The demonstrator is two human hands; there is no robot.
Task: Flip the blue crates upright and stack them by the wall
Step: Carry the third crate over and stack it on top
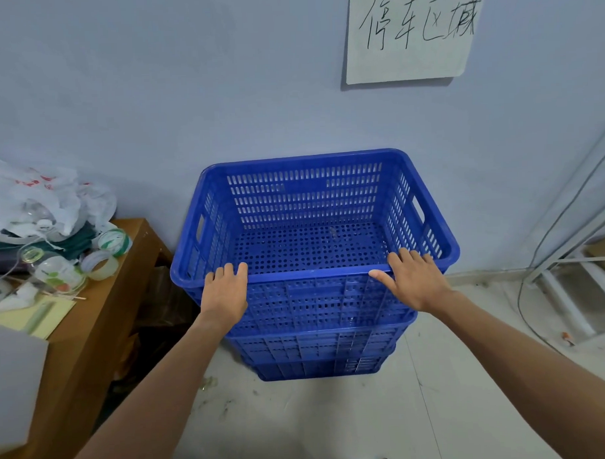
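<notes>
A stack of blue perforated crates stands upright on the floor against the pale wall. The top crate (310,201) is open side up and holds nothing; below it the lower crates (319,355) are nested, only their near walls showing. My left hand (226,293) rests on the top crate's near rim at its left end, fingers curled over the edge. My right hand (412,280) lies on the same rim at its right end, fingers over the edge and thumb spread along it.
A wooden table (102,332) stands close to the left of the stack, loaded with plastic bags (39,200), tape rolls (100,264) and a yellow pad. A handwritten paper sign (411,33) hangs on the wall. A white metal frame (577,288) and cables stand at the right.
</notes>
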